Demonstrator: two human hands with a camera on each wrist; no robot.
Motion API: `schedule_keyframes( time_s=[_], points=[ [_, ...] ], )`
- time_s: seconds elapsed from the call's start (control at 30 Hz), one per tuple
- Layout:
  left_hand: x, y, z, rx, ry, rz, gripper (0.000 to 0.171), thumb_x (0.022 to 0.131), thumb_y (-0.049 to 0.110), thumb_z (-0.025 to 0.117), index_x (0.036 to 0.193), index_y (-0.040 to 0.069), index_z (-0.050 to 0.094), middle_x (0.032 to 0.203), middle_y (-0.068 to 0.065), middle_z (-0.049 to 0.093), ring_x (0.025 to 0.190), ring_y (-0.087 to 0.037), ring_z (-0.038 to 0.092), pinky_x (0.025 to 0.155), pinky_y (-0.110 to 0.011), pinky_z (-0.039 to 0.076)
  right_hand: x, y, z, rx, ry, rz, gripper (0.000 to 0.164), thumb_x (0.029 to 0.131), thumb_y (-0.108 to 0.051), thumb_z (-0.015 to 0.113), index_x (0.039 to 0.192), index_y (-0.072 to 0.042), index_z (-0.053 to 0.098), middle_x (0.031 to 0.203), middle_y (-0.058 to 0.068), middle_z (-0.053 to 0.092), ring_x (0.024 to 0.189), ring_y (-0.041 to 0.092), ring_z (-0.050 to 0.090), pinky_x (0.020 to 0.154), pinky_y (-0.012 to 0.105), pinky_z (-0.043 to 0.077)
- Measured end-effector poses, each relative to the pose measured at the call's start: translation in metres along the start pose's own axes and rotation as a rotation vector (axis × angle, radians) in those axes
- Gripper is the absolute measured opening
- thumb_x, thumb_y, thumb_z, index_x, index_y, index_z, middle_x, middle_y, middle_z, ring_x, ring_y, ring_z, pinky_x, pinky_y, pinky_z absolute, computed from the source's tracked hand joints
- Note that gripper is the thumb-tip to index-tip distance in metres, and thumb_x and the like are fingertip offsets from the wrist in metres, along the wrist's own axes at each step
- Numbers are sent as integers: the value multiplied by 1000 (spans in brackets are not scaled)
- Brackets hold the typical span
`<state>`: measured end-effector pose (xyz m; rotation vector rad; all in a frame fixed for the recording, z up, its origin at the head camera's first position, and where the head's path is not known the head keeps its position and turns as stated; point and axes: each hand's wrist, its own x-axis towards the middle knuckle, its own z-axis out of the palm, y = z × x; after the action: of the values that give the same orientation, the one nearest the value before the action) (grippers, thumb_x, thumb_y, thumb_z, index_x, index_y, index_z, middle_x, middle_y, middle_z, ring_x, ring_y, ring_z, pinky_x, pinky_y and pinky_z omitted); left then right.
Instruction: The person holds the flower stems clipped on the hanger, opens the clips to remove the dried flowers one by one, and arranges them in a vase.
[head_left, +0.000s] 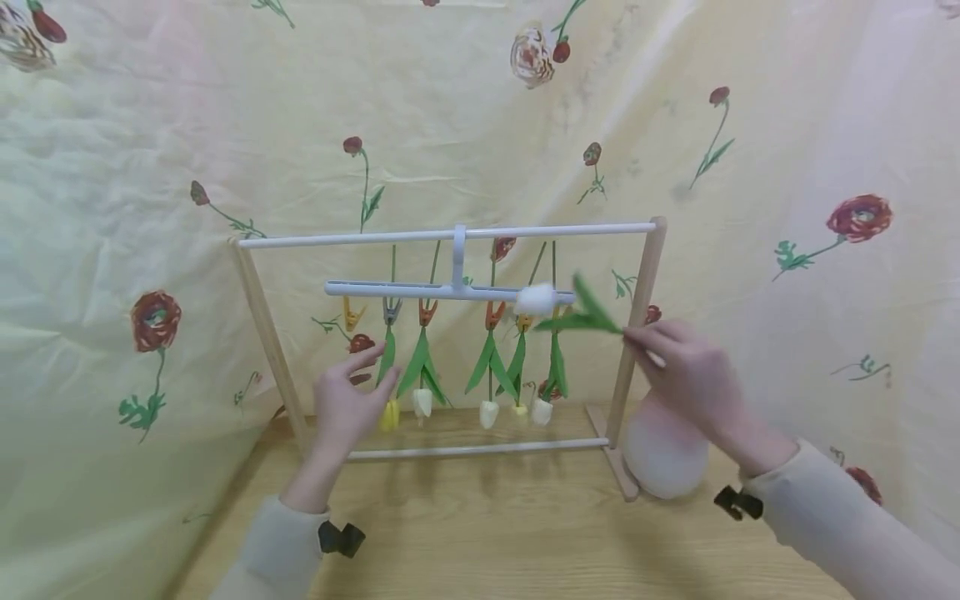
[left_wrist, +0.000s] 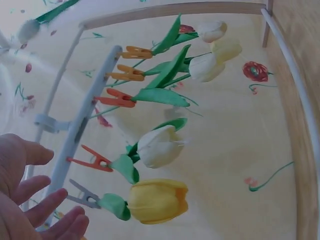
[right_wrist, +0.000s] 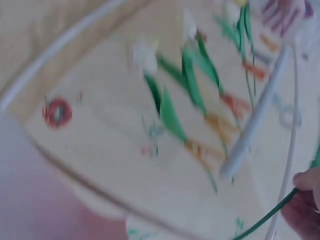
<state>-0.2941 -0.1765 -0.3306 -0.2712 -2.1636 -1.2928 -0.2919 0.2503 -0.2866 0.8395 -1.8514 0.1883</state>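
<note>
My right hand (head_left: 686, 379) pinches the green stem of a white tulip (head_left: 536, 298), whose bloom points left in front of the hanger's right end. In the right wrist view the stem (right_wrist: 265, 218) runs down from the fingertips. My left hand (head_left: 348, 400), fingers spread and holding nothing, is beside the hanging yellow tulip (left_wrist: 159, 201) and its grey clip (left_wrist: 85, 194). A pale blue clip hanger (head_left: 405, 290) hangs by its hook from the rack's white top rod (head_left: 555, 231). Several tulips hang bloom-down from its clips; a yellow-orange clip (head_left: 352, 315) at the left end bears no flower.
The rack's wooden posts (head_left: 272, 350) stand on a wood-grain table (head_left: 465, 525), with a white lower rod (head_left: 480, 451) between them. A rounded white and pink object (head_left: 666, 458) stands behind the right foot. Flowered cloth (head_left: 450, 100) surrounds the back and sides.
</note>
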Motion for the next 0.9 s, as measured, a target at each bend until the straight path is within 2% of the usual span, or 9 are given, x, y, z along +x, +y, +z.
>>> schedule_keyframes(
  time_s=[0.1,0.2,0.3,0.4,0.5,0.63,0.73,0.83,0.9],
  points=[
    [3,-9,2,-13,40,-21,43,94,10,80,135,2,71,140,-17,71,127,-39,69,103,-53,59,5,22,-7,-27,73,108,26,81,7,82,106,2,81,90,20,80,71,31,75,60,29,60],
    [6,-19,5,-17,57,-60,46,95,12,79,139,4,69,143,-16,69,128,-39,69,106,-52,58,11,40,-14,-12,158,267,20,86,2,80,106,0,82,93,20,81,78,-3,75,70,5,52],
    [9,-30,9,-11,44,-107,48,96,14,79,142,6,67,146,-16,67,128,-39,69,107,-51,58,17,53,-22,46,256,400,16,90,-1,79,106,3,81,98,26,80,85,-29,58,81,-7,41],
    [12,-41,14,-11,22,-162,51,96,18,78,144,8,65,148,-15,66,129,-39,69,107,-49,58,23,64,-27,90,341,520,17,92,-7,80,106,2,82,101,24,81,87,-32,57,78,-5,45],
    [14,-48,17,-29,14,-200,51,97,18,78,145,8,64,146,-17,67,128,-39,69,105,-50,59,23,74,-26,119,358,633,19,93,-15,80,106,-2,84,99,-8,83,85,-28,61,75,-3,47],
    [15,-55,22,-54,22,-224,50,97,15,78,145,8,65,141,-19,70,123,-40,72,101,-50,61,13,85,-18,136,262,747,22,94,-19,79,108,-3,83,86,-45,60,80,-30,58,71,-5,44],
    [15,-58,25,-54,32,-229,49,96,14,79,143,9,67,134,-19,74,115,-39,76,96,-48,63,1,92,-11,106,147,800,24,96,-20,77,111,-2,82,88,-32,72,76,-33,52,69,-7,40],
    [14,-59,26,-42,45,-227,47,95,15,80,141,10,69,127,-19,77,108,-38,78,92,-46,64,-11,96,-5,66,31,832,29,99,-22,72,116,0,80,99,4,84,73,-31,49,68,-6,38],
    [14,-59,27,-34,54,-227,45,95,14,80,139,11,71,123,-19,78,105,-37,78,90,-44,65,-19,98,0,56,-48,840,32,100,-22,70,120,2,77,108,26,80,75,-14,65,67,-4,36]
  ],
)
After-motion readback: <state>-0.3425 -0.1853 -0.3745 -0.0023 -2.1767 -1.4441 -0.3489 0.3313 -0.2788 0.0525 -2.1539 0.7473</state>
